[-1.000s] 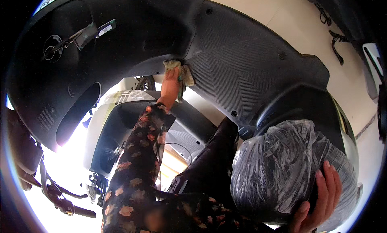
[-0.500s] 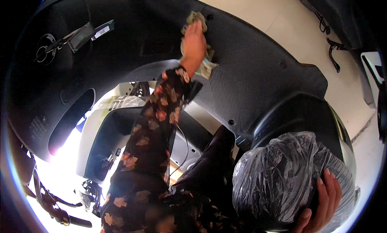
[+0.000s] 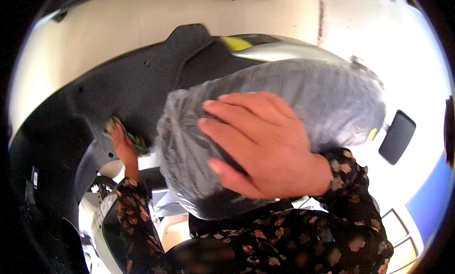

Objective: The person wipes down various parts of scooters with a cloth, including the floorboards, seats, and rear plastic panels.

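"Where's the cloth (image 3: 112, 124)?"
"Left of the wrapped seat (image 3: 332, 94), on the footboard (image 3: 128, 91), under my left hand (image 3: 125, 148); whether those fingers grip it, I can't tell."
"Finished?"
"Wiping there looks unfinished to me; which patches are done doesn't show."
"Your right hand (image 3: 272, 146)?"
"Fingers spread over the seat, its plastic wrap on."

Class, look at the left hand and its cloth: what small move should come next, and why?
Probably slide the cloth under the left hand away from the person, across the dark floorboard: it appears to lie near the panel's closer edge, more textured surface stretches beyond it, and the right hand is well apart, over the plastic-wrapped seat.
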{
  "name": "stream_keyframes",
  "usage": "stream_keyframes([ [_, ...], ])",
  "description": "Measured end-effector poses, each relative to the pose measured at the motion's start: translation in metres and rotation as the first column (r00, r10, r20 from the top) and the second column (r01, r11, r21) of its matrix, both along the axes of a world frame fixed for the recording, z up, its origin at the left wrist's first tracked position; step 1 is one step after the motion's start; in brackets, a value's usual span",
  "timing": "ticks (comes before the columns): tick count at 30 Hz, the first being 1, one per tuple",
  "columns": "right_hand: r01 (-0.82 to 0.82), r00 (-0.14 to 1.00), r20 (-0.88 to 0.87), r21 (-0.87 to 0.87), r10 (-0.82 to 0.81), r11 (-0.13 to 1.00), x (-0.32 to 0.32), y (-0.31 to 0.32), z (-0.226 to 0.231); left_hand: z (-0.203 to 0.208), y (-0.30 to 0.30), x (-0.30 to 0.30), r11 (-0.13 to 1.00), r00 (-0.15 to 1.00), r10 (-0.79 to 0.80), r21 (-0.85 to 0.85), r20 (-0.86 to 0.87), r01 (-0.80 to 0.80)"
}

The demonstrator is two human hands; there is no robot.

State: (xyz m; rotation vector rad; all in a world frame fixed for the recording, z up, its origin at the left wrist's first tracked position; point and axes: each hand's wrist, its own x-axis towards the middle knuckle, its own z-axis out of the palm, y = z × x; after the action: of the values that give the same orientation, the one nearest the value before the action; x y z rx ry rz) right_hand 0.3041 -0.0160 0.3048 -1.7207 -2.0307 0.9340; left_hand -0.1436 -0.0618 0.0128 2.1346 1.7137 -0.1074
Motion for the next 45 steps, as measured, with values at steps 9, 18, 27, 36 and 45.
stream_keyframes([
  [9,0.092,0.993,-0.077,0.073,-0.087,0.993,0.012,-0.017,0.019,0.131,-0.064,0.039,0.183,0.326,0.941,-0.944,0.087,-0.275],
  [18,0.213,0.877,-0.439,-0.007,-0.194,0.977,0.040,-0.091,0.109,0.326,0.026,0.090,0.474,0.048,0.870,-0.808,0.490,-0.350],
  [27,-0.203,-0.205,-0.697,-0.657,-0.687,0.726,0.012,-0.184,0.142,0.466,-0.032,0.271,0.707,0.475,0.562,-0.691,0.677,0.148],
  [36,0.633,0.745,-0.236,-0.048,-0.624,0.773,0.121,-0.230,0.151,0.458,-0.051,0.351,0.981,0.693,-0.034,-0.108,0.720,0.160],
  [45,0.113,0.793,0.521,0.381,-0.314,0.918,0.158,-0.219,0.045,0.317,-0.055,0.403,0.889,0.894,-0.417,0.278,0.164,0.363],
])
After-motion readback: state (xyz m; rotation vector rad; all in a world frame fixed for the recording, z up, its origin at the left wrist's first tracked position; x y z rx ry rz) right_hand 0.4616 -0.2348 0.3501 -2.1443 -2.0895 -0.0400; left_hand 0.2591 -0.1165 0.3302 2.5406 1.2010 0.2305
